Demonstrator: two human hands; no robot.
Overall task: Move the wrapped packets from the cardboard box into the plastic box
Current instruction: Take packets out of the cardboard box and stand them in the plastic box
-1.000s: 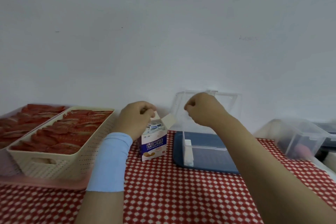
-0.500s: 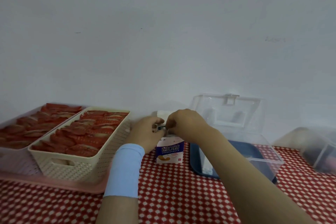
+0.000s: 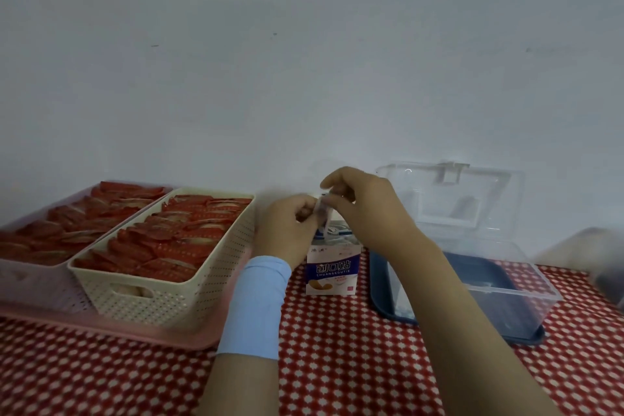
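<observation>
**Packet lifted out of the box**

Half a second ago both hands sat low on the top of the cardboard box (image 3: 332,267). Now they are higher, and a white packet (image 3: 323,213) stands up out of its open top. The right hand (image 3: 366,209) pinches the packet's upper end, and the left hand (image 3: 287,226), its fingers curled, grips its left edge. The plastic box (image 3: 526,284) stands open just to the right, on a blue tray (image 3: 380,300).

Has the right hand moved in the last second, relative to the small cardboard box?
Yes. The right hand moved left, from in front of the plastic box to above the cardboard box, where it pinches a wrapped packet.
</observation>
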